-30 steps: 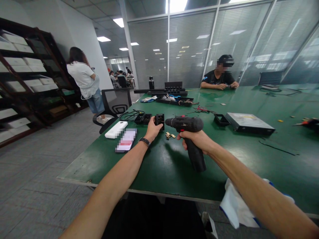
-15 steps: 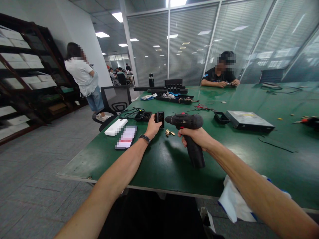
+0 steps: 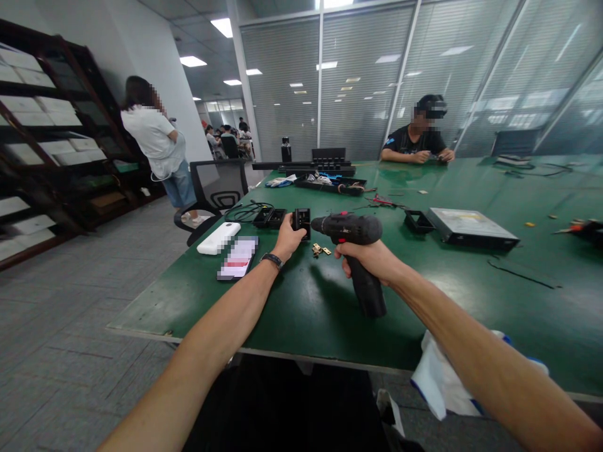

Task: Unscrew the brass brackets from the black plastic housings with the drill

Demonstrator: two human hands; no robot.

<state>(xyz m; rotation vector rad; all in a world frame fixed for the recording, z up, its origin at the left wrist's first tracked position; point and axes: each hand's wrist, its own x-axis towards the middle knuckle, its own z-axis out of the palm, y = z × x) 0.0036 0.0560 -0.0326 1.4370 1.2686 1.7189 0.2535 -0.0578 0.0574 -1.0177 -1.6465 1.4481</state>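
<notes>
A black cordless drill (image 3: 353,227) is gripped in my right hand (image 3: 370,257), its front end pointing left. My left hand (image 3: 288,238) is closed around a small black box-like part (image 3: 303,221), which stands on the green table (image 3: 292,314). The drill's tip reaches the right face of that part; whether it touches a screw I cannot make out. Just below the drill's nose lie several small brass-coloured metal pieces (image 3: 320,250). Beside my left hand sits another black open box-like part (image 3: 271,218), partly behind my fingers.
A white power bank (image 3: 217,238) and a phone (image 3: 239,257) lie left. To the right are a black frame (image 3: 418,222), a metal-topped drive unit (image 3: 471,227) and a white cloth (image 3: 438,376) over the edge. A tray of parts (image 3: 330,183) stands farther back; a person (image 3: 419,138) sits opposite.
The drill has shifted slightly left, and its tip is closer to the black part. My left hand keeps its hold, and the camera view has moved a little.
</notes>
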